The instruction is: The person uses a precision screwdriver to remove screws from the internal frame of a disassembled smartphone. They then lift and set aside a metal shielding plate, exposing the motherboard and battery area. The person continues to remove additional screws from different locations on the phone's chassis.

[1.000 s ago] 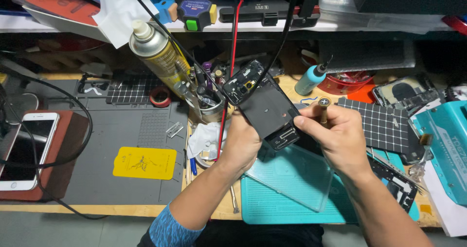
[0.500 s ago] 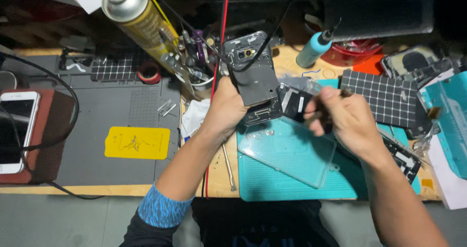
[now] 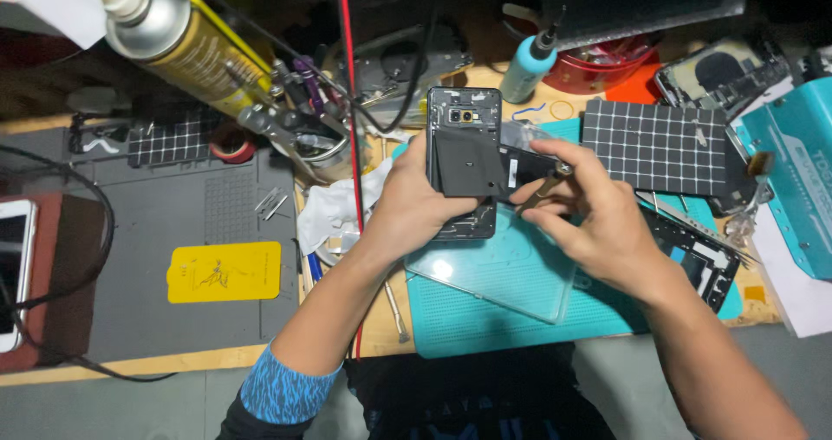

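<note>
Behind the left hand (image 3: pixel 416 210), an opened phone's (image 3: pixel 464 149) hidden lower half.

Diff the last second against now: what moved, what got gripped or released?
The left hand keeps its grip on the opened phone, now turned upright from its earlier tilt. The right hand, still pinching a thin tool, has come back to the phone's right edge. Nothing released. The teal mat and yellow card stayed put.

Bright, even light falls from above onto the middle of the cluttered wooden table (image 3: pixel 381 323), while the top edge and far corners sink into dark. The tall yellow metal spray can (image 3: pixel 178 41) looms large and soft-focused. Both hands (image 3: pixel 416 202) are sharp, casting faint shadows.
</note>
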Action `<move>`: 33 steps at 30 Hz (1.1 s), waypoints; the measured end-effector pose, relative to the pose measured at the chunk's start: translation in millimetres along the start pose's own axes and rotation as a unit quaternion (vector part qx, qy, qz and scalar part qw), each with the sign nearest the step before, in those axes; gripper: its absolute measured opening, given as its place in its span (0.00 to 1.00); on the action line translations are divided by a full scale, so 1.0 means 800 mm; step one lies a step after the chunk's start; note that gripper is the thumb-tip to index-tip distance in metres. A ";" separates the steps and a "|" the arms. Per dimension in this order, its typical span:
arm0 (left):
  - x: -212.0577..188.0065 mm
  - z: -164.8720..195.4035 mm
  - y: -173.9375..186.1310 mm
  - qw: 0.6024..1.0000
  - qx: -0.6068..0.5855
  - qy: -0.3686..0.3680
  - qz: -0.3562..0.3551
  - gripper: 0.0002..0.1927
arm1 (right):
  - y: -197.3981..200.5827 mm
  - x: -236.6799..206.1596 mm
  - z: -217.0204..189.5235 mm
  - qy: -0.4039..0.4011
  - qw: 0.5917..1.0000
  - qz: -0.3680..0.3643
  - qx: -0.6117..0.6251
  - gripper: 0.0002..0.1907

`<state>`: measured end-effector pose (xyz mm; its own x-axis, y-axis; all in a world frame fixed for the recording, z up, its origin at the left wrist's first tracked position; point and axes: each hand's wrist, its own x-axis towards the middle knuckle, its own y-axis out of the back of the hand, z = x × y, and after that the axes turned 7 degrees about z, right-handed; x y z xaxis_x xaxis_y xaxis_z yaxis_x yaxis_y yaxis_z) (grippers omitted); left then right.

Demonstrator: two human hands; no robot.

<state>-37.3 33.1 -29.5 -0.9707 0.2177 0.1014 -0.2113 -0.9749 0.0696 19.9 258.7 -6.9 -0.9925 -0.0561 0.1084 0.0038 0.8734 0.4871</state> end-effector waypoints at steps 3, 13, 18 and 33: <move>-0.001 0.001 -0.001 1.000 -0.016 0.007 -0.006 0.29 | 0.000 -0.002 0.005 0.044 0.999 -0.010 0.013 0.36; 0.004 0.003 0.003 0.996 -0.093 0.012 -0.004 0.26 | 0.002 0.004 0.007 0.031 0.999 -0.041 0.010 0.37; 0.004 0.007 0.005 0.987 -0.148 0.057 0.009 0.26 | 0.009 0.001 0.008 0.035 0.995 -0.020 0.086 0.37; -0.004 0.033 0.002 0.949 -0.302 0.094 0.014 0.16 | 0.013 -0.005 -0.035 0.176 0.948 0.189 0.185 0.42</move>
<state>-31.4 32.3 -3.6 -0.9682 0.2347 -0.0871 -0.1572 -0.8408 -0.5181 27.3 254.6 22.2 -0.8259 0.1943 0.5293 0.2442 0.9694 0.0253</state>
